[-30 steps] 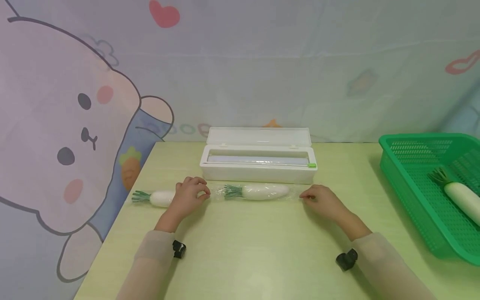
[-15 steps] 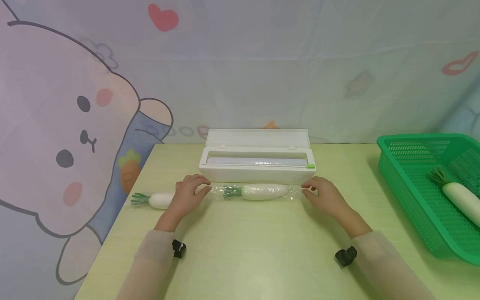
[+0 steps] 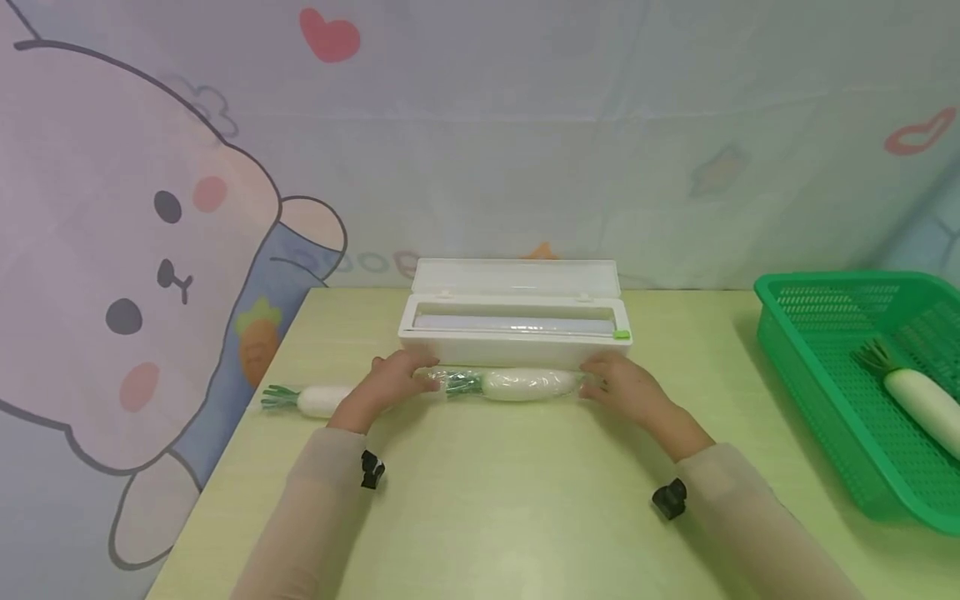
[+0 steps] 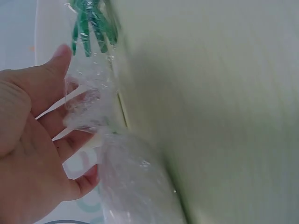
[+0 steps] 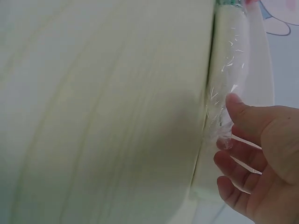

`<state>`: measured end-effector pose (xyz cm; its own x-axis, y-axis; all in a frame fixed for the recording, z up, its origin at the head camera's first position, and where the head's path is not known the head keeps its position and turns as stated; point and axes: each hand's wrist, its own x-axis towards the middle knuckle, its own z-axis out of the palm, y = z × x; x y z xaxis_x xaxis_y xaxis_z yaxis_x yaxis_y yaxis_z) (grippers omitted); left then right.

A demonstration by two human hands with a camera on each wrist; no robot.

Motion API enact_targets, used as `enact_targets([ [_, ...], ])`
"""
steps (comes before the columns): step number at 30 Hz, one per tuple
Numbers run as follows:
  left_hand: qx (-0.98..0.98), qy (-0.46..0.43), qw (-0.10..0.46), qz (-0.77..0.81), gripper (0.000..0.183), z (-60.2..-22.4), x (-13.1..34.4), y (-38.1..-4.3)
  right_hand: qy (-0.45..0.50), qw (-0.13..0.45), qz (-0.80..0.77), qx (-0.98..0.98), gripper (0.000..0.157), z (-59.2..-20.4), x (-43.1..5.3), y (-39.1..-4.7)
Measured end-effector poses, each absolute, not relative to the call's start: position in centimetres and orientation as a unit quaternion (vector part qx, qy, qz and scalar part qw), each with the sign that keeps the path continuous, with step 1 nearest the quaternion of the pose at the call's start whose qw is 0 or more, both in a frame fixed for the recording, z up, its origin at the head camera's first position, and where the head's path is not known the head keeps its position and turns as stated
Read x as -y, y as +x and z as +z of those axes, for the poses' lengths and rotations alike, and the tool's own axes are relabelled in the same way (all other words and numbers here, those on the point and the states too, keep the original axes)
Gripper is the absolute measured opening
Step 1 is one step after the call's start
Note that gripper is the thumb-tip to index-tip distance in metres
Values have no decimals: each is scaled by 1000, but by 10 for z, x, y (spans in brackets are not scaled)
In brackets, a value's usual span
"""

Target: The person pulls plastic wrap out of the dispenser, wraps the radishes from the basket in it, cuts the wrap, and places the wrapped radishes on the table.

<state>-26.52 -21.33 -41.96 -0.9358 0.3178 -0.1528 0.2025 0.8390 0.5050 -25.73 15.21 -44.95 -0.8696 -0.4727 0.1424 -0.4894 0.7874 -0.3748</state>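
Observation:
A white radish with green leaf stalks, wrapped in clear cling film (image 3: pixel 528 384), lies crosswise in front of the white film dispenser (image 3: pixel 517 348). My left hand (image 3: pixel 397 383) is at its leafy end. In the left wrist view the fingers (image 4: pixel 70 142) reach behind the crumpled film end (image 4: pixel 91 100), with the thumb spread apart from them. At the other end is my right hand (image 3: pixel 626 389). The right wrist view has its thumb (image 5: pixel 238 106) against the film and its loosely bent fingers by the twisted film tip (image 5: pixel 224 137). A second wrapped radish (image 3: pixel 318 401) lies left, partly behind my left hand.
The dispenser's lid (image 3: pixel 516 277) stands raised, with a film roll (image 3: pixel 517 323) inside and a green slider (image 3: pixel 622 334) on its edge. A green basket (image 3: pixel 817 400) at the right holds another radish (image 3: pixel 926 404). A printed cloth (image 3: pixel 480 167) hangs behind the table.
Both hands have moved inward, toward the radish between them. The fingertips that were close together at the film ends are now spread. The radish and dispenser have stayed in place.

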Motion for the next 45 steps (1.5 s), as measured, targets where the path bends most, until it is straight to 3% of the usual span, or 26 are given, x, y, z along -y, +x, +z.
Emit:
enact_targets([
  [6, -957, 142, 136, 213, 43, -424, 211, -269, 260, 2, 181, 948, 36, -451, -152, -259],
  [9, -961, 144, 131, 198, 36, -426, 209, -270, 271, 4, 182, 945, 27, -451, -151, -260],
  [11, -962, 147, 124, 194, 25, -427, 207, -272, 274, 2, 191, 943, 15, -453, -150, -262],
  [13, -962, 152, 123, 192, 3, -430, 205, -274, 270, -4, 205, 941, 12, -455, -149, -263],
  [18, -960, 166, 123, 188, 33, -436, 200, -276, 252, -11, 239, 938, 26, -461, -149, -265],
  [21, -963, 170, 103, 182, 24, -436, 200, -275, 233, -23, 250, 939, 28, -460, -150, -262],
  [24, -965, 173, 68, 186, 13, -434, 203, -272, 224, -23, 252, 941, 19, -458, -154, -258],
  [29, -960, 185, 8, 208, 18, -427, 212, -266, 232, -4, 262, 937, 13, -449, -159, -243],
  [35, -941, 166, 9, 295, 22, -417, 219, -264, 263, -27, 340, 903, 8, -442, -149, -211],
  [41, -905, 188, -1, 381, 21, -414, 217, -268, 299, -94, 402, 860, 6, -447, -126, -174],
  [45, -879, 200, 25, 432, 24, -411, 210, -265, 312, -148, 436, 831, 8, -454, -110, -152],
])
